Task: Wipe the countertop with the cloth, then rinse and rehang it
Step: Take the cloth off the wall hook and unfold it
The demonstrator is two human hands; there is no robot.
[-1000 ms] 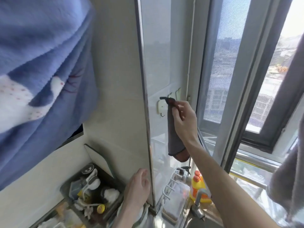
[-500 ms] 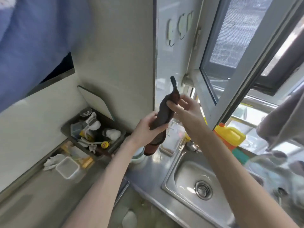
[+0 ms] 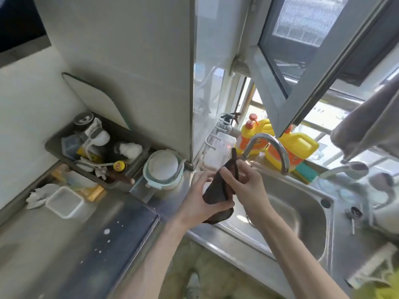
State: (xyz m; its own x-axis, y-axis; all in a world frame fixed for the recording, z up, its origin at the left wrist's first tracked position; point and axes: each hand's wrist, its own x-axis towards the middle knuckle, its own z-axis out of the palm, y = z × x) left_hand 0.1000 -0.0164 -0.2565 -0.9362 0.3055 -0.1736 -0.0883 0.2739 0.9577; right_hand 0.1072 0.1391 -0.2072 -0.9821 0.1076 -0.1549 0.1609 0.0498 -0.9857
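Running under the forearms, the countertop (image 3: 54,244) is dull brushed metal, flat and hard, with a darker panel flecked by white drops (image 3: 106,231). Just beyond it, over the seam between counter and sink, both hands hold the cloth (image 3: 216,194). The left hand (image 3: 199,197) curls round the cloth's bunched lower half, and the right hand (image 3: 245,186) pinches the upper part, where a thin loop (image 3: 234,156) sticks up.

The cloth is dark, soft and limp, and looks light. It should fold and wad easily, get heavier and drip once wet, and has nothing in it to break. For wiping, a palm-sized wad gripped by the body seems best. For rehanging, the loop is the place to take it.

Past the hands lies the steel sink (image 3: 306,229), smooth and rounded. The arched chrome tap (image 3: 278,145) rises behind it, its spout close to the loop. Glossy yellow plastic bottles (image 3: 302,147) stand further back by the window
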